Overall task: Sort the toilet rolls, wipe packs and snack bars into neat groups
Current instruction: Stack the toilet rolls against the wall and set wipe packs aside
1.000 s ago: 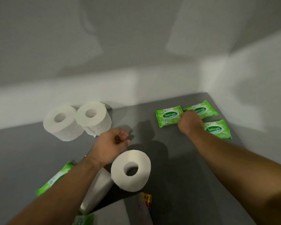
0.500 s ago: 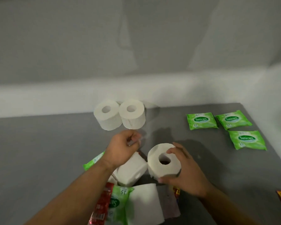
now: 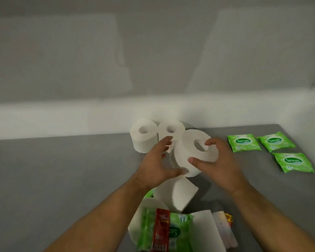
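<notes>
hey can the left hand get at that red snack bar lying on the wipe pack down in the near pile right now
Probably yes. The red snack bar lies on top of the wipe pack, uncovered, just beside the left forearm. But the left hand is cupping the side of the lifted toilet roll, so it would have to let go first.

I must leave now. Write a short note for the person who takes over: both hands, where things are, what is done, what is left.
Right hand: grips a roll, lifted, fingers at its core hole.
Left hand: open, thumb under that roll.
Done: two rolls standing at the back of the table; three wipe packs laid flat at back right.
Left: put the held roll beside the two; then sort the near pile: more rolls, a wipe pack, a red snack bar on it. No snack bar group in view.
</notes>
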Motion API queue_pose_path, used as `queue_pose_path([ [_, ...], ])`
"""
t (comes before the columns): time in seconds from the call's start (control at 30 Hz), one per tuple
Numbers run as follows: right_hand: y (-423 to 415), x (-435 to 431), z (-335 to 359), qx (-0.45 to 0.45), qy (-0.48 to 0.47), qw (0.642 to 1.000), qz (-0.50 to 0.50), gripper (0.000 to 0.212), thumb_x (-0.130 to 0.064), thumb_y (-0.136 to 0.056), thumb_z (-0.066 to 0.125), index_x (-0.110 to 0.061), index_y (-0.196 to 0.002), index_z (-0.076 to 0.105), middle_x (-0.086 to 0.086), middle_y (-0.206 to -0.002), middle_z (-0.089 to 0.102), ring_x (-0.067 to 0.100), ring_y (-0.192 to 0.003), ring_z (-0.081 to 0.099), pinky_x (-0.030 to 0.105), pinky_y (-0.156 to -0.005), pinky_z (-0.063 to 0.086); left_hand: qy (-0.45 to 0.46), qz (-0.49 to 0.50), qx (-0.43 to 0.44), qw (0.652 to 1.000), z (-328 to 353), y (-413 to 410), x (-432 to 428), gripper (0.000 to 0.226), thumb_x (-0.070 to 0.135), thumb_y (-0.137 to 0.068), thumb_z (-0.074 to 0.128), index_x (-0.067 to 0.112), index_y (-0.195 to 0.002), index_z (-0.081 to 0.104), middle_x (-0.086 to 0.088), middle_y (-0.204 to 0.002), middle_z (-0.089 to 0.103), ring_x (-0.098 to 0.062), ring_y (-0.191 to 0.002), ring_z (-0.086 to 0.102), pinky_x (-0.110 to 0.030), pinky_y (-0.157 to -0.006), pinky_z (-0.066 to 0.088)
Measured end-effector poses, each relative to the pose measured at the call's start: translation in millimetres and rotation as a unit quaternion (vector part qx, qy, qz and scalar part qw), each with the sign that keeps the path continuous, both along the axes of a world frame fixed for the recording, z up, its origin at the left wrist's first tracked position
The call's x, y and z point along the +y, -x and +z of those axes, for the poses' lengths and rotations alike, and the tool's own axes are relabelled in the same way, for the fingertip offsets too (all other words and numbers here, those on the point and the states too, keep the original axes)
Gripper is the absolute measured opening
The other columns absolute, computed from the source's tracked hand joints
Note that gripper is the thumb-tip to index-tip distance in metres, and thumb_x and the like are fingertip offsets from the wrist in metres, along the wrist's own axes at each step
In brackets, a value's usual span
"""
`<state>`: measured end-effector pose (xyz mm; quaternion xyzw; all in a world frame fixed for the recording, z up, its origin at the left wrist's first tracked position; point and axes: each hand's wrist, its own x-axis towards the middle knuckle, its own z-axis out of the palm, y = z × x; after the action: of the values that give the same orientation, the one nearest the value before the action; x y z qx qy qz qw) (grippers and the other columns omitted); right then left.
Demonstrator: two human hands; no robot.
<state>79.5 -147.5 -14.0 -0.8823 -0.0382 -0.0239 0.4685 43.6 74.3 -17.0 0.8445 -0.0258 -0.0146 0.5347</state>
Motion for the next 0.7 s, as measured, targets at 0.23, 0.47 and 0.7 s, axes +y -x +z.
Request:
queue_pose_path([
  [0.23,1.6,84.5,16.8,-0.003,-0.045,0.998,0.053,0.069,-0.064,-0.059,0.082,-0.049,-0.117,0.047,-0.023,-0.128,0.049,0.005,-0.115,0.05,0.018,-0.082,0.043,0.087,0.029,-0.099,0.991,5.8,-16.5,38.6,0.089,0.023,-0.061,0.101,0.04,-0.134,0.052,0.017,-0.129,0.068,-0.004,-0.118,0.066,-0.031,-0.096,0.06],
  [0.47,11.9,86.5,-1.8,0.028,-0.077,0.996,0.044,0.06,-0.064,-0.073,0.074,-0.052,-0.126,0.049,-0.023,-0.134,0.054,-0.003,-0.123,0.051,0.029,-0.095,0.05,0.096,0.136,-0.096,0.981,-7.2,-64.5,103.1,0.086,0.036,-0.056,0.1,0.057,-0.122,0.048,0.028,-0.124,0.065,0.003,-0.115,0.064,-0.018,-0.088,0.057],
  [0.7,36.9,73.5,-27.7,0.068,-0.05,0.996,0.023,0.059,-0.072,-0.069,0.069,-0.055,-0.123,0.053,-0.027,-0.123,0.059,-0.016,-0.11,0.054,0.024,-0.09,0.049,0.098,0.171,-0.081,0.977,-15.3,-122.1,122.1,0.101,0.05,-0.055,0.098,0.036,-0.138,0.043,0.019,-0.131,0.059,-0.008,-0.118,0.061,-0.037,-0.098,0.059],
])
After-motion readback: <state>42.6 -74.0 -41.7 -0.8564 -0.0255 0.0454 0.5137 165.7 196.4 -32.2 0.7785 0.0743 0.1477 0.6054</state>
